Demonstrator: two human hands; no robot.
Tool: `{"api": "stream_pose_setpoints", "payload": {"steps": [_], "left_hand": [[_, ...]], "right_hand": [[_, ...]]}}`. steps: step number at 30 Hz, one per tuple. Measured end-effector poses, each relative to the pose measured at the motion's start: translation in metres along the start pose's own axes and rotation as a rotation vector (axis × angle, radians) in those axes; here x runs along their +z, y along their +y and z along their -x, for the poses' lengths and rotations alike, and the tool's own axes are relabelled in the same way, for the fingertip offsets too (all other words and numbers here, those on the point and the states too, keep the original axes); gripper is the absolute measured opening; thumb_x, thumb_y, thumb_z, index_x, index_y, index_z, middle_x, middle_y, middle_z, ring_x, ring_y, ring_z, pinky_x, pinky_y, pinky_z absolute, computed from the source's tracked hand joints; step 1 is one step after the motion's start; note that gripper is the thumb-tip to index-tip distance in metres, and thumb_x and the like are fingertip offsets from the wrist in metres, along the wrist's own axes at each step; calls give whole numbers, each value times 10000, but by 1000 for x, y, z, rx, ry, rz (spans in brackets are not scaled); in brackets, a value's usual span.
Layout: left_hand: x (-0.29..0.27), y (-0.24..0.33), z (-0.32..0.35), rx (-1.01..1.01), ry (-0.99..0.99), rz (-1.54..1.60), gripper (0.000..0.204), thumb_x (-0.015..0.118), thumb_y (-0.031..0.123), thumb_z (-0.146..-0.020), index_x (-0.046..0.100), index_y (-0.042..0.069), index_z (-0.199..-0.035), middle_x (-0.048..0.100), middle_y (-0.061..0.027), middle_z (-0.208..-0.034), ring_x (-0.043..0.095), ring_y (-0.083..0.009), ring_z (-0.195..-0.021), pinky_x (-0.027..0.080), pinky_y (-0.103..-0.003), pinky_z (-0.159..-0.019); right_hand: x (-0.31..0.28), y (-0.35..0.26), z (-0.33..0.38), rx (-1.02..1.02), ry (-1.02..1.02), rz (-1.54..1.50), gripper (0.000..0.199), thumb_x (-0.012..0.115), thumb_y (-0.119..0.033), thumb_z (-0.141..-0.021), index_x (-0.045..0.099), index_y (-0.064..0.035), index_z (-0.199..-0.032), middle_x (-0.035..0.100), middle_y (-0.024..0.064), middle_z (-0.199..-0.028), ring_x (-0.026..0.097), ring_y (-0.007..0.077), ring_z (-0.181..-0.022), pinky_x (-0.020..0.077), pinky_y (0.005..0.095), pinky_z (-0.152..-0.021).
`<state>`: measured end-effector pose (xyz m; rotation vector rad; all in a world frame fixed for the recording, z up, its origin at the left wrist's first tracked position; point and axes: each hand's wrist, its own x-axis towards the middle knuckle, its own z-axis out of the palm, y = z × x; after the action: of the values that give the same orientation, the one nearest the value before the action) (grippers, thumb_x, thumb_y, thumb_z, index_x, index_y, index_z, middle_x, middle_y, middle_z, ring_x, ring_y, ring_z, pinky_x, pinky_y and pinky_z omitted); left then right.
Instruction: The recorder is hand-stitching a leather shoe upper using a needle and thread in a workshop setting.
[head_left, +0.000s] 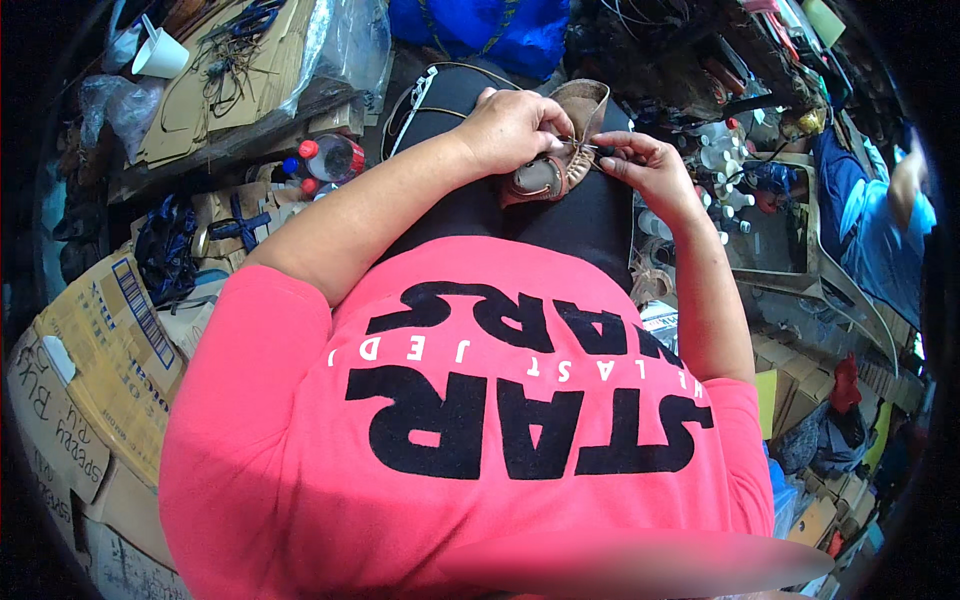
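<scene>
On the person's black-clad lap (560, 215), seen from the head camera, a small tan leather shoe with a pale sole (560, 150) lies with its open top turned toward the far side. The left hand (515, 125) is closed over the shoe's near-left side, fingers curled down and pinching at its laced front. The right hand (640, 160) comes in from the right, its thumb and forefinger pinched together on a thin dark lace or thread (590, 147) right at the shoe's front; the two hands almost touch there. Both forearms run back to a bright pink short-sleeved shirt with black lettering (470, 430) that fills the lower half of the view.

To the left, a clear plastic bottle with a red cap (330, 157) lies near flat sheets of brown cardboard (220, 90), and a white paper cone (158, 55) sits toward the far left corner. Printed cardboard boxes (95, 370) stand at the lower left. At the right edge another person in a blue shirt (880, 240) is partly visible, well apart from the shoe.
</scene>
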<state>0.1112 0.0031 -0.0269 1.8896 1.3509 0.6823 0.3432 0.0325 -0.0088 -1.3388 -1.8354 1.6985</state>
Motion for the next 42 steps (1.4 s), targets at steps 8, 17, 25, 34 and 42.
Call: {"api": "stream_pose_setpoints", "payload": {"steps": [8, 17, 25, 34, 42], "left_hand": [[3, 8, -13, 17, -60, 10, 160, 694, 129, -724, 649, 85, -870, 663, -74, -786, 640, -214, -734, 499, -335, -699], [-23, 8, -4, 65, -113, -269, 134, 634, 184, -781, 648, 91, -877, 650, -99, -836, 612, -304, -845, 471, -407, -744], [-12, 13, -16, 49, -250, -144, 174, 569, 139, -827, 652, 70, -965, 662, -161, -900, 631, -333, -875, 486, -408, -761], [-10, 14, -18, 52, -252, -112, 157, 584, 150, -841, 637, 70, -965, 662, -157, -868, 651, -305, -832, 502, -373, -726], [-11, 18, -20, 100, -279, -138, 164, 587, 159, -841, 640, 76, -973, 662, -157, -884, 645, -310, -842, 499, -375, -732]], "right_hand": [[8, -12, -13, 35, 35, 167, 119, 691, -48, -807, 652, -17, -915, 630, -16, -835, 547, 44, -794, 452, 193, -736], [-15, 2, -6, 2, -1, -90, 129, 721, -114, -784, 635, -23, -815, 575, -12, -822, 531, 76, -774, 435, 224, -692], [-31, 7, 25, 3, -12, -68, 146, 686, -131, -826, 593, -35, -884, 530, -25, -850, 504, 63, -808, 417, 213, -726], [-15, 14, 15, -94, 110, 106, 143, 742, -131, -758, 653, -39, -820, 470, -9, -928, 487, 79, -804, 416, 221, -711], [-66, 5, 0, -211, 283, 398, 131, 666, -164, -766, 631, -41, -793, 549, 55, -950, 553, 184, -914, 442, 290, -794]]}}
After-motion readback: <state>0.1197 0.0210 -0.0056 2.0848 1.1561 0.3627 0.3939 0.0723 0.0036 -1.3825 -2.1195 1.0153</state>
